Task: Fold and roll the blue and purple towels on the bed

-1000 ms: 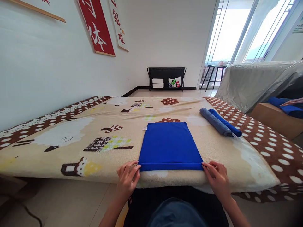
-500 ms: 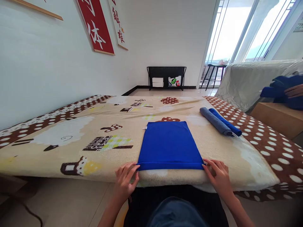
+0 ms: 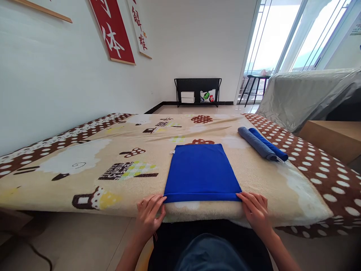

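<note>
A bright blue cloth point(image 3: 200, 171), folded into a flat rectangle, lies near the front edge of a table covered by a patterned blanket point(image 3: 113, 162). My left hand point(image 3: 149, 214) pinches the cloth's near left corner, fingers pressed together on the folded edge. My right hand point(image 3: 255, 210) does the same at the near right corner. Two rolled towels, one grey-blue point(image 3: 255, 143) and one dark blue point(image 3: 269, 145), lie side by side at the right of the blanket, well beyond my right hand.
A brown box point(image 3: 329, 137) and a piece of furniture under a grey cover point(image 3: 304, 94) stand to the right. A black rack point(image 3: 197, 92) sits by the far wall. Red banners point(image 3: 113, 32) hang on the left wall.
Both hands stayed at the cloth's near corners, the right one shifting slightly inward. Another person's hand with blue cloths, seen at the far right earlier, has left the view.
</note>
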`<state>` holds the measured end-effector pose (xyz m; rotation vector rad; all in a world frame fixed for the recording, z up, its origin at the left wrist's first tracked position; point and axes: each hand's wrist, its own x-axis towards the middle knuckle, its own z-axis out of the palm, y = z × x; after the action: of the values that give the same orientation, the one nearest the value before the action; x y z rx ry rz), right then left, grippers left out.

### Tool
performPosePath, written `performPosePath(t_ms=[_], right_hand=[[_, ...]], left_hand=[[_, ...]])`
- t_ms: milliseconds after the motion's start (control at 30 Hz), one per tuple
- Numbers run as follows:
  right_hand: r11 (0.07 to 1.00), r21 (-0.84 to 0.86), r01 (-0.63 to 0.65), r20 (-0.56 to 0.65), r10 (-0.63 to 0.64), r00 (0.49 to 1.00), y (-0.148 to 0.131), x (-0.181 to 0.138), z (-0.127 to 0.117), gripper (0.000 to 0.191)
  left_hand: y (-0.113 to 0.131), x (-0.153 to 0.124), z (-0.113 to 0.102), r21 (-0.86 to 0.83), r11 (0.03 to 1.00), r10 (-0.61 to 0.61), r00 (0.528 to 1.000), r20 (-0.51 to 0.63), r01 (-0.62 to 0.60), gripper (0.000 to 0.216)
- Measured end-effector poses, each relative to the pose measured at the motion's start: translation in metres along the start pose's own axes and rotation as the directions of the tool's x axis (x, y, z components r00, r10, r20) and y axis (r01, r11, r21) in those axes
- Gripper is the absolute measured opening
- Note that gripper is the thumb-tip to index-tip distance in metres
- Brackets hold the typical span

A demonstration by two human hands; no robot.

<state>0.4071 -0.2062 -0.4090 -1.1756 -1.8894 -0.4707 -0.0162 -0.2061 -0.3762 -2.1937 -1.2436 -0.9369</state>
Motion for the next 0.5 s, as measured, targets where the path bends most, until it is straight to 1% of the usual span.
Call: performPosePath(t_ms=[100,200,367,433,500], right_hand=[[0.999,0.046,0.003,0.046,-0.005,0.999,0.001,-0.001,-0.004,0.043],[0.998,0.066,-0.006,0.078,0.001,0.997,0.004,0.000,-0.008,0.044],[0.996,0.070,-0.049,0.101,0.042,0.994,0.010,0.003,-0.006,0.031],[0.996,0.059,-0.071,0.098,0.065,0.993,0.012,0.005,-0.005,0.025],[0.995,0.053,-0.089,0.101,0.083,0.991,0.014,0.010,-0.004,0.020]], left_hand=[[-0.003,0.001,-0.001,0.004,1.000,0.020,0.999,0.031,-0.020,0.035],[-0.006,0.002,-0.001,-0.006,0.999,0.037,0.998,0.040,-0.037,0.034],[-0.011,0.004,0.001,-0.042,0.998,0.040,0.998,0.055,-0.037,0.039],[-0.012,0.004,0.002,-0.064,0.998,0.028,0.997,0.070,-0.023,0.041],[-0.013,0.006,0.003,-0.093,0.996,0.000,0.997,0.073,0.007,0.038]])
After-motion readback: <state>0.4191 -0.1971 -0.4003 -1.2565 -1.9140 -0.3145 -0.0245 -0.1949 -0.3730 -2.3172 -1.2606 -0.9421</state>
